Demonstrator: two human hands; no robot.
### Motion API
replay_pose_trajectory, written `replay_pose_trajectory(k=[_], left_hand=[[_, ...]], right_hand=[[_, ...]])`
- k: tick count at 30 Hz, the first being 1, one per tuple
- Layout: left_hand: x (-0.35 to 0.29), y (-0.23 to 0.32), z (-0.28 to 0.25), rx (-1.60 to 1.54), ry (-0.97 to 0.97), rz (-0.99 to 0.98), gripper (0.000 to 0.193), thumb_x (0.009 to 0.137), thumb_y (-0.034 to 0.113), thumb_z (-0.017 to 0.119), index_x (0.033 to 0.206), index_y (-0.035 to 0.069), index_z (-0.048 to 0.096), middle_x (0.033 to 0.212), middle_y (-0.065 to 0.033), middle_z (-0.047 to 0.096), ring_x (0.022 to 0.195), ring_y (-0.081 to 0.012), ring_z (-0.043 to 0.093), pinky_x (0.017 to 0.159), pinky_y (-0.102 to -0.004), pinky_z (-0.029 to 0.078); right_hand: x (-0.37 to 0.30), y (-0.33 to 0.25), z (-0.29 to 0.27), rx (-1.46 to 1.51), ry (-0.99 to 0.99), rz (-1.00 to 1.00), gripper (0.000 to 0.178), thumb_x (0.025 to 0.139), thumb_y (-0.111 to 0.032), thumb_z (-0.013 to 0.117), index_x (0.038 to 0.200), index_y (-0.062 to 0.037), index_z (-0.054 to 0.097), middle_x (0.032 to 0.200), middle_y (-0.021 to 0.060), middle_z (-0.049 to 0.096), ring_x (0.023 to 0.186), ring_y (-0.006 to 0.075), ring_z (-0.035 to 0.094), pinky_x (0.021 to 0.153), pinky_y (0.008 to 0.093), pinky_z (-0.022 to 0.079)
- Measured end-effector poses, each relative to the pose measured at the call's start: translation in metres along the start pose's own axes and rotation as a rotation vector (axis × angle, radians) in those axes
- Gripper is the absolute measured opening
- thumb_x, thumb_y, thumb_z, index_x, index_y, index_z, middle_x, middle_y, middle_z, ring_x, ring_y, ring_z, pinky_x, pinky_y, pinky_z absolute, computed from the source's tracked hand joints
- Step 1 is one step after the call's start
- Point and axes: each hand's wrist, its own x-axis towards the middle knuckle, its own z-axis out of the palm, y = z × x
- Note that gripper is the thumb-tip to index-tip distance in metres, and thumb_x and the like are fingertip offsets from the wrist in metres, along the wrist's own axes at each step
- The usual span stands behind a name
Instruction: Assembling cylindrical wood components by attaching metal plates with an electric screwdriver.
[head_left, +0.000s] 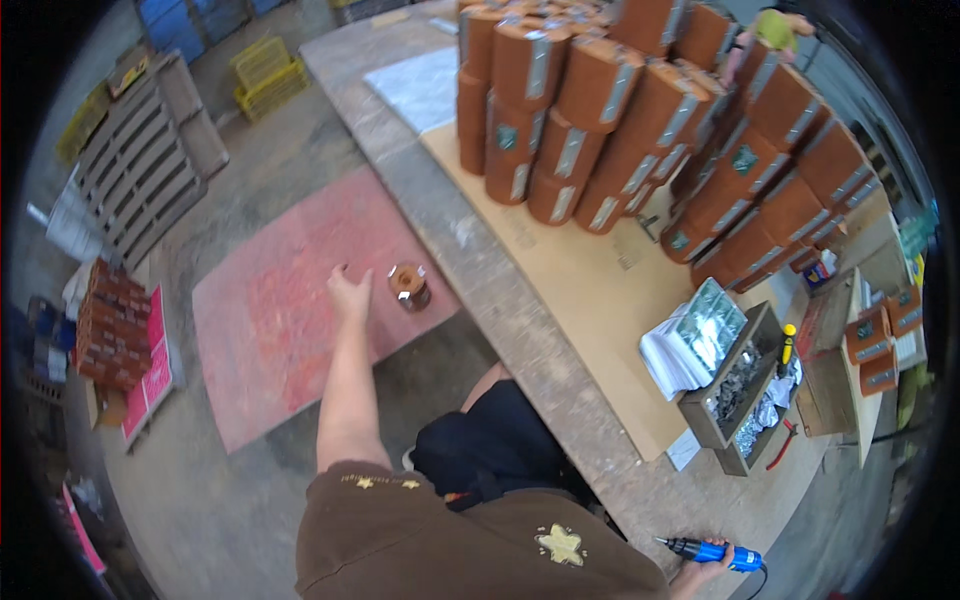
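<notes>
My left hand (350,296) reaches out over a worn red board (270,290), thumb and fingers apart, with nothing in it. Just to its right, and apart from it, a small brown cylindrical piece with shiny metal strips (409,286) stands near the board's right edge. At the lower right, my right hand (712,562) is wrapped round a blue electric screwdriver (735,556). The tool's black nose and bit point left over the tabletop, and its cord trails from the back end.
Stacked orange-brown cylinders with metal strips (590,90) crowd the far part of the long table (480,270). A wooden box of small metal parts (735,440), plastic-wrapped white sheets (690,345), a yellow-handled tool (788,345) and red-handled pliers (782,447) lie at right. Slatted pallets (140,165) stand far left.
</notes>
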Motion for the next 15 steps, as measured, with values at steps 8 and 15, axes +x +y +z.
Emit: replay_pose_trajectory(k=[8,15], left_hand=[[-0.043,-0.015,0.011,-0.039,-0.335,-0.209,0.087,0.053,0.029,0.080,0.123,0.003,0.035,0.122,-0.0213,0.038,0.113,-0.0331,0.040,0.095,-0.0382,0.034],[-0.035,-0.004,0.057,0.003,-0.460,-0.045,0.099,0.048,0.026,0.081,0.128,0.008,0.028,0.126,-0.0170,0.034,0.117,-0.0327,0.035,0.097,-0.0386,0.033]], right_hand=[[0.008,0.000,-0.002,-0.057,-0.051,0.028,0.017,0.076,-0.021,0.054,0.075,-0.0055,0.047,0.067,0.0044,0.051,0.058,0.0175,0.050,0.055,0.0298,0.045],[0.007,0.001,-0.003,-0.106,0.117,-0.018,0.021,0.076,-0.024,0.055,0.075,-0.0052,0.046,0.064,0.0051,0.049,0.057,0.0178,0.048,0.055,0.0295,0.044]])
